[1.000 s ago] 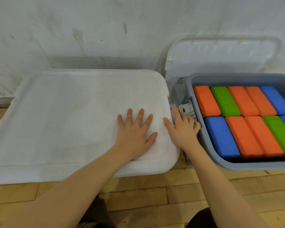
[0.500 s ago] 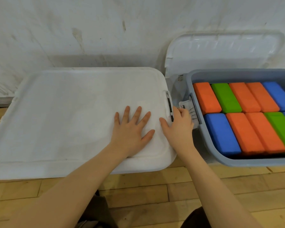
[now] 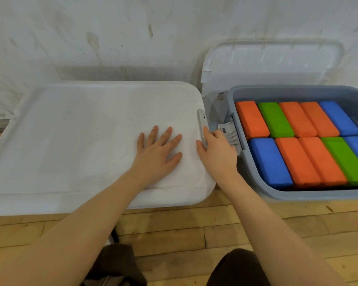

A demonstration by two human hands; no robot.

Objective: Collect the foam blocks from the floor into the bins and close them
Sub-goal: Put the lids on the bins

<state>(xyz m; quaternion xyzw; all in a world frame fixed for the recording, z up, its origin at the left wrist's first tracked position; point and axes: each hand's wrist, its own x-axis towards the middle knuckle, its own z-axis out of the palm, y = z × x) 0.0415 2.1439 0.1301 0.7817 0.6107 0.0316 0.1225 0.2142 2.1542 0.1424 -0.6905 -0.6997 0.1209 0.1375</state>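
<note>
The left bin is covered by its white lid (image 3: 81,137). My left hand (image 3: 158,153) lies flat on the lid with fingers spread. My right hand (image 3: 217,153) rests at the lid's right edge, its fingers curled over the grey latch (image 3: 202,124) there. To the right stands an open grey bin (image 3: 293,196) packed with orange, green and blue foam blocks (image 3: 298,141) in two rows. A grey latch (image 3: 228,131) hangs open on that bin's left wall, touching my right hand.
The second white lid (image 3: 271,65) leans upright against the white wall behind the open bin. Both bins sit on a wooden plank floor (image 3: 194,230). My dark-clothed knees (image 3: 240,267) show at the bottom edge.
My right hand has slid up along the lid's right edge and the grey latch is now folded up over the lid. My left hand stays flat on the lid.
</note>
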